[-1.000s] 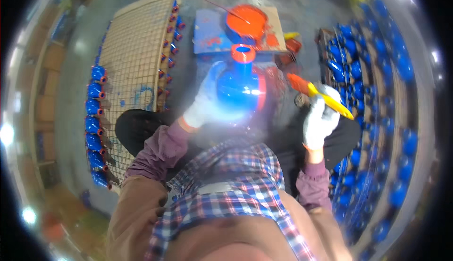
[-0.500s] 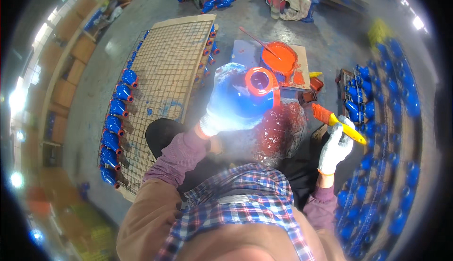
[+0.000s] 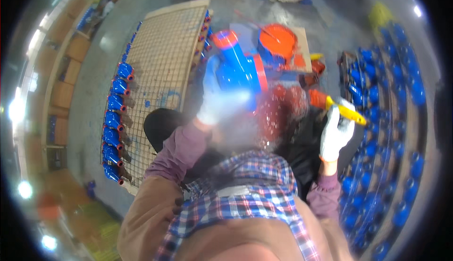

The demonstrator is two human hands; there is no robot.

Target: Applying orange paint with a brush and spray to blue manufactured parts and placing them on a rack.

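My left hand (image 3: 216,101) and right hand (image 3: 337,132) wear white gloves (image 3: 330,145), the right one edged orange. My clothes are purple gathered sleeves (image 3: 177,151), a brown top (image 3: 146,209), a blue, white and red plaid apron (image 3: 255,206), and black trousers (image 3: 161,125).

Two white-gloved hands show: one left hand (image 3: 212,98), one right hand (image 3: 336,133). There is one glossy blue bulbous hollow piece with orange-red rims (image 3: 233,74), one yellow-handled, orange-bristled paintbrush (image 3: 349,113), one round tub of orange paint (image 3: 270,59) and one thin red stick (image 3: 256,25). Seven blue red-rimmed pieces (image 3: 113,119) count clearly at left; the blurred blue pieces at right (image 3: 373,93) cannot be counted.
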